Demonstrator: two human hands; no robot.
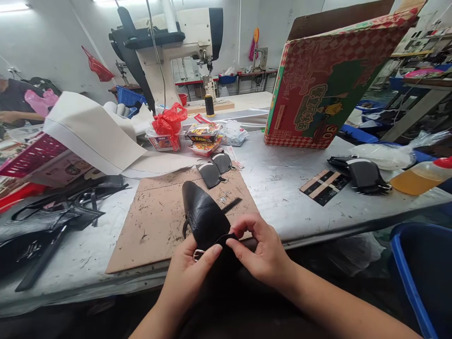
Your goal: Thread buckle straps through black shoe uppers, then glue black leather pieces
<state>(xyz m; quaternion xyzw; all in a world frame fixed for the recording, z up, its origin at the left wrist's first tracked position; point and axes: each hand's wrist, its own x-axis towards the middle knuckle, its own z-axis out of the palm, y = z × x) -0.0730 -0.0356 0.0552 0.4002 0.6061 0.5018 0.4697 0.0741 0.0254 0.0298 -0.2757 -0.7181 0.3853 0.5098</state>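
A black leather piece (203, 212) with a curved, rounded end is held over the front edge of a cardboard sheet (151, 221). My left hand (194, 266) grips its lower left side, beside a small silver buckle (198, 254). With thumb and forefinger together, my right hand (259, 245) pinches the leather's lower right edge. A narrow black strap (232, 205) lies on the cardboard just beyond it. Two dark pieces with small buckles (209, 174) rest at the cardboard's far edge.
Black leather straps (70, 216) are heaped at the left. A tall printed box (328, 89) stands at the back right, near a bottle of amber liquid (416, 178). Behind the table is a sewing machine (190, 33). A blue bin (420, 278) is at the lower right. Another person's arm shows far left.
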